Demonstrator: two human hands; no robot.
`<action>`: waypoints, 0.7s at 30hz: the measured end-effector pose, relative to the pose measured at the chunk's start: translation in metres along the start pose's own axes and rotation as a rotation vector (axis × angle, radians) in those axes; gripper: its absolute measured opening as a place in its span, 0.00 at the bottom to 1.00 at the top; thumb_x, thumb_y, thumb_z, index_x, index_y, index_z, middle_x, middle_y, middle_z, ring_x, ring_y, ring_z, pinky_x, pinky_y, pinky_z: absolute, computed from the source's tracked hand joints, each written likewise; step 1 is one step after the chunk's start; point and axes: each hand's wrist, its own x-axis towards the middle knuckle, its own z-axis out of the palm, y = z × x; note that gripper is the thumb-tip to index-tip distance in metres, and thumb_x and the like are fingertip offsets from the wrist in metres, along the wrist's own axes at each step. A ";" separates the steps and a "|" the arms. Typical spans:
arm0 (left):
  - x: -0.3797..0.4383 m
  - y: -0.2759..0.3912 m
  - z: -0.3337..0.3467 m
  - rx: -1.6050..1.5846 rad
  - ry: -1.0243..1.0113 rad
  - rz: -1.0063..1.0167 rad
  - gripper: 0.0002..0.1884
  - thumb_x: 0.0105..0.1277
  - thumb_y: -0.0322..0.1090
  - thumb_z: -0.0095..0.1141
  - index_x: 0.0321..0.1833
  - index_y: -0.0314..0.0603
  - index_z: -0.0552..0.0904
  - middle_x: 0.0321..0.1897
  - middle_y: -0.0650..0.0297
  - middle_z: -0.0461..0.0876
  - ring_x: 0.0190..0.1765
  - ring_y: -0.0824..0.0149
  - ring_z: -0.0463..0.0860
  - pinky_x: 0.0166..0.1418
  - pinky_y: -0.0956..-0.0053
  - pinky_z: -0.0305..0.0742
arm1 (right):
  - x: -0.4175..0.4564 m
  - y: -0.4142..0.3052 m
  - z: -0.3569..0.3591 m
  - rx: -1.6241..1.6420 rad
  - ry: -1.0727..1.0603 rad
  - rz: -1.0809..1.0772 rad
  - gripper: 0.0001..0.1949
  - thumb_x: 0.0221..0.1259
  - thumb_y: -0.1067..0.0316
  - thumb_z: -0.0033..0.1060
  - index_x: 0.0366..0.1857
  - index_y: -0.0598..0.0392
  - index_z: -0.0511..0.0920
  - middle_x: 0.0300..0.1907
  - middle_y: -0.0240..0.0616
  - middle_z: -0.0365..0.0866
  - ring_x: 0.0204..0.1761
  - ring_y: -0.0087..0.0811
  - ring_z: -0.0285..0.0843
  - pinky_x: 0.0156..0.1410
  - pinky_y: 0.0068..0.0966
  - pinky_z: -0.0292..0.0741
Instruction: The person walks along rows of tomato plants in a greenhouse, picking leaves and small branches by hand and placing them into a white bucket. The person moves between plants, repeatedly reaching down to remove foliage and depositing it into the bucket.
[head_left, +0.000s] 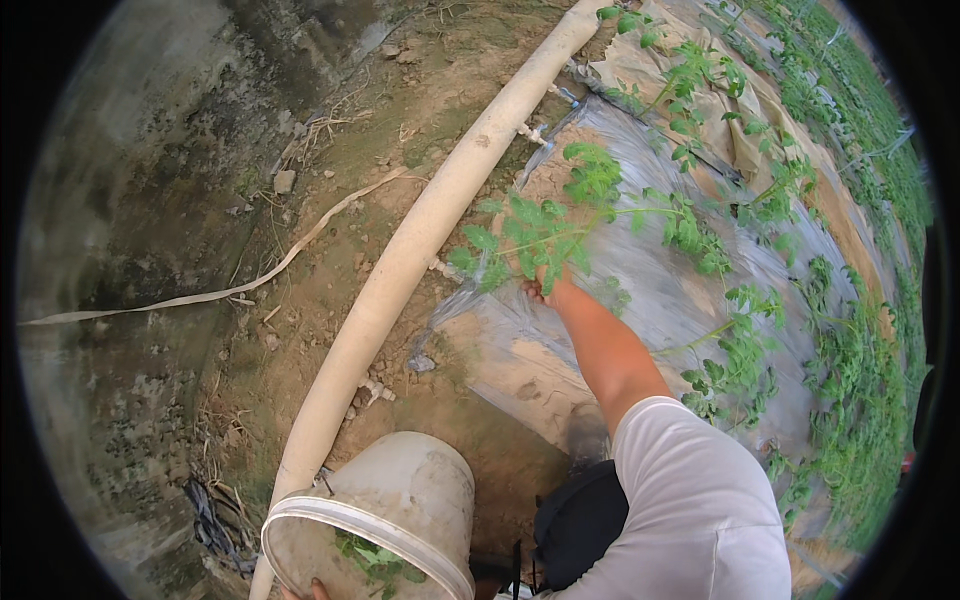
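Observation:
My right arm stretches forward to a tomato plant (551, 236) beside the mulch film. My right hand (541, 291) is low under its leaves, with curled fingers partly showing. Foliage covers much of this hand, so whether it grips a stem is not visible. At the bottom, a dirty white plastic bucket (420, 480) tilts with its mouth towards me. Fingertips of my left hand (311, 591) show at the near side of the bucket's mouth, holding it; the rest is cut off by the frame. Inside the bucket lie some green leafy cuttings (379, 562).
A thick pale pipe (420, 225) with small valve fittings (534, 135) runs diagonally past the bed. Silvery plastic mulch film (645, 292) covers soil among more tomato plants (739, 337). A flat strap (300, 247) lies left, near a stained wall (142, 225).

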 end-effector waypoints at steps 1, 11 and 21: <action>0.000 -0.001 0.000 -0.007 0.002 0.012 0.35 0.67 0.47 0.69 0.64 0.19 0.74 0.51 0.37 0.85 0.51 0.45 0.83 0.60 0.54 0.76 | 0.000 -0.001 0.003 -0.044 -0.001 0.010 0.14 0.74 0.47 0.57 0.44 0.45 0.78 0.28 0.33 0.83 0.22 0.35 0.76 0.27 0.33 0.73; -0.002 0.003 -0.001 0.150 0.010 0.028 0.36 0.66 0.49 0.69 0.66 0.21 0.76 0.51 0.35 0.85 0.51 0.42 0.85 0.58 0.55 0.79 | 0.016 0.036 -0.021 0.102 -0.327 -0.172 0.08 0.75 0.61 0.60 0.49 0.51 0.82 0.36 0.33 0.82 0.34 0.28 0.80 0.35 0.30 0.75; -0.006 0.011 -0.005 0.252 -0.018 -0.007 0.40 0.68 0.57 0.65 0.70 0.26 0.74 0.53 0.37 0.85 0.56 0.40 0.83 0.64 0.54 0.75 | -0.211 -0.021 0.101 0.173 -0.473 -0.555 0.18 0.81 0.53 0.50 0.44 0.60 0.76 0.26 0.39 0.78 0.17 0.30 0.78 0.21 0.30 0.74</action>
